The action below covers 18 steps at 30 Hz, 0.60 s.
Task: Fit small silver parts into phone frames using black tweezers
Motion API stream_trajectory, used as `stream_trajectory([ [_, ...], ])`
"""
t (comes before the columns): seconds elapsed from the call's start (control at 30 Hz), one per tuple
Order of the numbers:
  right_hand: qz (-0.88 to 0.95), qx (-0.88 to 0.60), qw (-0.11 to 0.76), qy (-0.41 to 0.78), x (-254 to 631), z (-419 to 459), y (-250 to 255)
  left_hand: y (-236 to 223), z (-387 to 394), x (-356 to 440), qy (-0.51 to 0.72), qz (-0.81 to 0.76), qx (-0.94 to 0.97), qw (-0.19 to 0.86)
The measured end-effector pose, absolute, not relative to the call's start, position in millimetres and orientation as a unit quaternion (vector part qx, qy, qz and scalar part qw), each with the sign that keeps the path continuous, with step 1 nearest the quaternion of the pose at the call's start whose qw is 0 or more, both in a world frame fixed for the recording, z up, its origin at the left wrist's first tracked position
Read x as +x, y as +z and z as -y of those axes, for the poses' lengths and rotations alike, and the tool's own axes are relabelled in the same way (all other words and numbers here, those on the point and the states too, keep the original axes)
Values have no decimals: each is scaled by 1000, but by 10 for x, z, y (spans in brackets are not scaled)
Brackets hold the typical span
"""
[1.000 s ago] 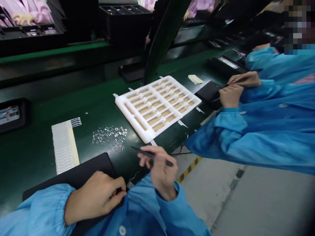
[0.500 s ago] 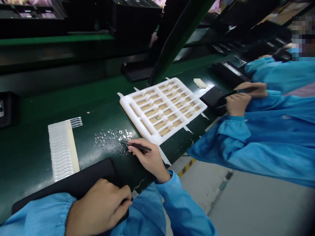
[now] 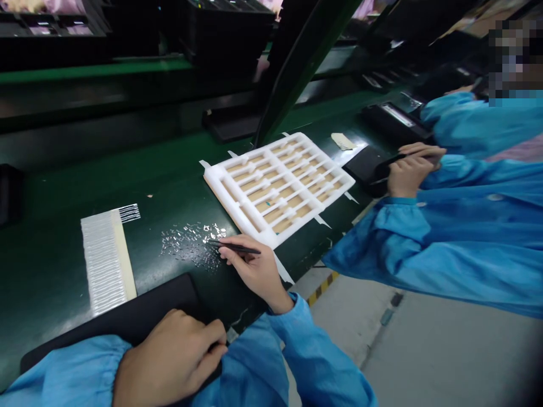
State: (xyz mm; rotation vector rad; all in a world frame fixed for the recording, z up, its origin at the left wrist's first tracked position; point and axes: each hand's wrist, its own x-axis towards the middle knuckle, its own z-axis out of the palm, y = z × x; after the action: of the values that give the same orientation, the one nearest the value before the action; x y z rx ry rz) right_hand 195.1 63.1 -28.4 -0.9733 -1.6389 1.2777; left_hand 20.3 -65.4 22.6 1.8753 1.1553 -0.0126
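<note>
In my right hand (image 3: 254, 265) is a pair of black tweezers (image 3: 240, 247), pinched between thumb and fingers. Their tips reach the right part of a scatter of tiny shiny metal pieces (image 3: 186, 243) on the green tabletop. I cannot tell whether a piece is between the tips. My left hand (image 3: 173, 353) lies with curled fingers over a flat black panel (image 3: 127, 308) at the table's near edge; what those fingers close on, if anything, is hidden. Left of the metal pieces lies a card with a row of thin silvery strips (image 3: 104, 263), several jutting past its top right corner.
A white foam tray with slots (image 3: 271, 234) is taped down right of the metal pieces. Behind it rises a dark slanted post (image 3: 292, 73). At right a co-worker in blue holds a dark object (image 3: 388, 167). A small cream scrap (image 3: 343, 141) lies beyond the tray.
The view has shifted slightly. My right hand and the tweezers stay over the metal pieces, and my left hand keeps its place. The co-worker's hands have moved a little.
</note>
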Motion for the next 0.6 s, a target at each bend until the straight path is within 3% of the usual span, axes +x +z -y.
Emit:
stream_trajectory([
  [0.17, 706, -364, 442, 418, 1842, -653, -259, 215, 662, 200, -4, -468, 764, 444],
  [0.6, 720, -376, 425, 399, 1842, -658, -259, 204, 680, 191, 4, -467, 772, 431],
])
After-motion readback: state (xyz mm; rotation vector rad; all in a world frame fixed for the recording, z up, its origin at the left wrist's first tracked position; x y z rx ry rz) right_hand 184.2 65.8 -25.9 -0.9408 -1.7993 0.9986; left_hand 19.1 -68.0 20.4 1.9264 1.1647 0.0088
